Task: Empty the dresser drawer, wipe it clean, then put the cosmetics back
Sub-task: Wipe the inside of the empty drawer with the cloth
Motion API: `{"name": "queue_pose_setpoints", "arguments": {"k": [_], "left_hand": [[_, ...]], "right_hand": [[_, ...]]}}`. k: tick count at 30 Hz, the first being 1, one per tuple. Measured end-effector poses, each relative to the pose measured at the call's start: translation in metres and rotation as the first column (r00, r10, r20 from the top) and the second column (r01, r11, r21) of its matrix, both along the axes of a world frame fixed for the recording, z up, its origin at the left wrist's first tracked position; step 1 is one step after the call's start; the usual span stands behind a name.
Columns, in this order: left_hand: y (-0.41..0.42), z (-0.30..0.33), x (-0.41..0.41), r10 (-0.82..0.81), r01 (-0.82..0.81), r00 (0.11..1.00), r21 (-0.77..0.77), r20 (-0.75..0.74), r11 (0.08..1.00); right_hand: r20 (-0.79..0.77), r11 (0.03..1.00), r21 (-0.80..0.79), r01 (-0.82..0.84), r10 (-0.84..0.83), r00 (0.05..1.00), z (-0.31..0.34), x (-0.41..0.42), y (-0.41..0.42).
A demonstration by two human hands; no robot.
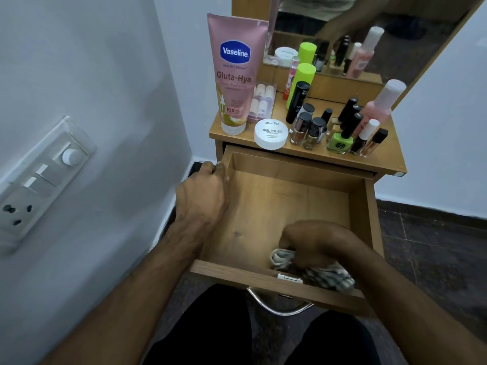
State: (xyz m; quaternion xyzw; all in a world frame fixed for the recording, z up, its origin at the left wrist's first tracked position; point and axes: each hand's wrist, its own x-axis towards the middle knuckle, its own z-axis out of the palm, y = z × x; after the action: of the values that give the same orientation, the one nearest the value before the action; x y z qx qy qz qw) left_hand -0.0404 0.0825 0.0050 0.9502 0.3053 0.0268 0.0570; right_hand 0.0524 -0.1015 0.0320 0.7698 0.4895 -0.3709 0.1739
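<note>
Hands: left grips drawer edge | right clutches cloth | tube: Vaseline Gluta-Hya

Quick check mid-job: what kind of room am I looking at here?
Probably a bedroom or dressing corner at home: a small wooden dresser with a mirror, nail polish bottles and a lotion tube on top.

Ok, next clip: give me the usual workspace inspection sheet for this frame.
Surface: dresser top, wooden, crowded.
Job's things: drawer pulled out, holds only the cloth; lotion tube, white jar and nail polish bottles stand on top.
Clutter: nothing seen.
Grippers: left hand grips the drawer's left wall; right hand holds the cloth on the drawer floor.
Cables: nothing seen.
Surroundings: mirror, switch panel, white walls.
</note>
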Motion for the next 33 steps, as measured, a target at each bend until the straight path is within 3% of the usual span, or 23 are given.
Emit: {"name": "queue_pose_setpoints", "arguments": {"k": [3,5,7,9,11,13,15,17,22,24,27,33], "left_hand": [[0.000,0.000,0.000,0.008,-0.008,1.000,0.012,0.004,1.000],[0.001,-0.001,-0.001,0.014,-0.014,0.999,0.012,0.031,1.000],[0.002,-0.004,-0.001,0.012,-0.012,0.999,-0.001,0.043,1.000],[0.002,-0.006,-0.001,0.009,-0.008,1.000,-0.017,0.030,1.000],[0.003,-0.007,0.000,0.019,-0.019,1.000,-0.041,0.006,0.999],[0.003,-0.007,-0.001,0.021,-0.020,1.000,-0.047,0.012,0.999],[0.002,-0.006,-0.001,0.015,-0.015,1.000,-0.026,0.008,1.000],[0.000,-0.006,-0.002,0.011,-0.011,1.000,-0.011,-0.025,1.000],[0.001,-0.005,-0.002,0.018,-0.018,1.000,-0.009,-0.020,1.000],[0.002,-0.007,-0.002,0.015,-0.015,1.000,0.004,-0.024,1.000],[0.002,-0.008,-0.001,0.009,-0.009,1.000,0.008,-0.026,1.000],[0.003,-0.006,-0.002,0.000,0.001,0.999,0.007,-0.038,1.000]], "right_hand": [[-0.181,0.977,0.150,0.150,-0.122,0.976,-0.007,-0.006,0.012],[-0.446,0.873,0.220,0.436,-0.308,0.840,-0.016,-0.020,0.022],[-0.583,0.728,0.226,0.647,-0.431,0.688,-0.022,-0.025,0.025],[-0.505,0.606,0.324,0.727,-0.539,0.674,-0.017,-0.010,0.016],[-0.185,0.560,0.499,0.661,-0.676,0.713,-0.003,0.014,-0.001],[0.224,0.682,0.521,0.512,-0.689,0.690,0.004,0.036,-0.018],[0.414,0.772,0.447,0.452,-0.627,0.660,-0.004,0.047,-0.025],[0.390,0.754,0.409,0.514,-0.654,0.648,-0.016,0.046,-0.019],[0.171,0.679,0.502,0.536,-0.685,0.708,-0.016,0.034,0.001],[0.219,0.655,0.532,0.537,-0.719,0.659,-0.012,0.039,-0.009],[0.359,0.719,0.453,0.527,-0.688,0.630,-0.013,0.044,-0.021],[0.169,0.714,0.530,0.457,-0.617,0.769,-0.023,0.027,0.030]]}}
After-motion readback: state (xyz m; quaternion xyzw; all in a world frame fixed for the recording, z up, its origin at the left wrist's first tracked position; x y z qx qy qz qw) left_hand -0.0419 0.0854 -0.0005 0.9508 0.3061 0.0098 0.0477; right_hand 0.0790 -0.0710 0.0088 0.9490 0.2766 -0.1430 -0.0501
